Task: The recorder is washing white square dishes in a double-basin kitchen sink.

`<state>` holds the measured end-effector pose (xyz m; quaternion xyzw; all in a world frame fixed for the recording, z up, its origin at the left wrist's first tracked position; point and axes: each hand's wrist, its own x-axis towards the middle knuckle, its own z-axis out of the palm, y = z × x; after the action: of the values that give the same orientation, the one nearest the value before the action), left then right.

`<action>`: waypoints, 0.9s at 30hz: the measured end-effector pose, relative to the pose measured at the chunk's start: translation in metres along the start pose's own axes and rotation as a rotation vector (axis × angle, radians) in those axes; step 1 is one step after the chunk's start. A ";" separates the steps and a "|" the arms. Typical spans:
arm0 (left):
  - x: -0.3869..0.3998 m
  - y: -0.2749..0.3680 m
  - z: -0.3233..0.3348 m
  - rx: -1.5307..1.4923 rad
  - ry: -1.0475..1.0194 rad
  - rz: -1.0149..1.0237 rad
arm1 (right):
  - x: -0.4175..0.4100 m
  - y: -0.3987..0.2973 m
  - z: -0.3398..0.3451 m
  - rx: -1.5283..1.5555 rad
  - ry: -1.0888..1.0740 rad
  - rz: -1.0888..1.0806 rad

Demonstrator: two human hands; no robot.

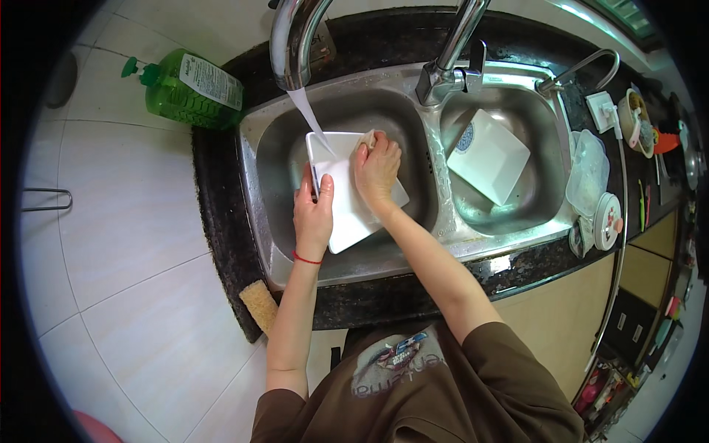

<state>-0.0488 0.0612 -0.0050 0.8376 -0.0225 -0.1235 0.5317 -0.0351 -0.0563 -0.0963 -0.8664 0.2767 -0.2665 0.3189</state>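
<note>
A white square dish (346, 213) is tilted over the left basin (277, 183) of a steel double sink. My left hand (314, 210) grips its left edge, thumb on the inside. At the far right corner, my right hand (380, 166) presses a pale cloth (366, 140) to the rim; part of the cloth is hidden under the fingers. Water (310, 119) runs from the chrome faucet (291, 61) onto the dish's upper part. In the right basin (540, 205) lies a second white square dish (490, 158) with a blue round pattern on one side.
A green pump bottle (194, 88) stands at the counter's back left corner. A loofah sponge (258, 304) rests at the front left. Right of the sink are a translucent plastic container (588, 171) and a round lidded jar (607, 221). The faucet lever (474, 66) rises between the basins.
</note>
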 end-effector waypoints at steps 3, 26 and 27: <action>-0.013 0.017 0.011 0.298 0.057 -0.049 | -0.007 -0.007 0.010 0.060 0.016 0.394; 0.052 0.022 0.014 -0.055 0.003 0.066 | -0.011 -0.060 -0.021 1.235 -0.370 0.307; 0.055 0.026 0.012 0.065 0.052 0.115 | -0.017 -0.057 -0.025 1.164 -0.459 0.277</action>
<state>0.0038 0.0305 0.0034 0.8547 -0.0607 -0.0701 0.5108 -0.0456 -0.0184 -0.0448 -0.5428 0.1207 -0.1371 0.8198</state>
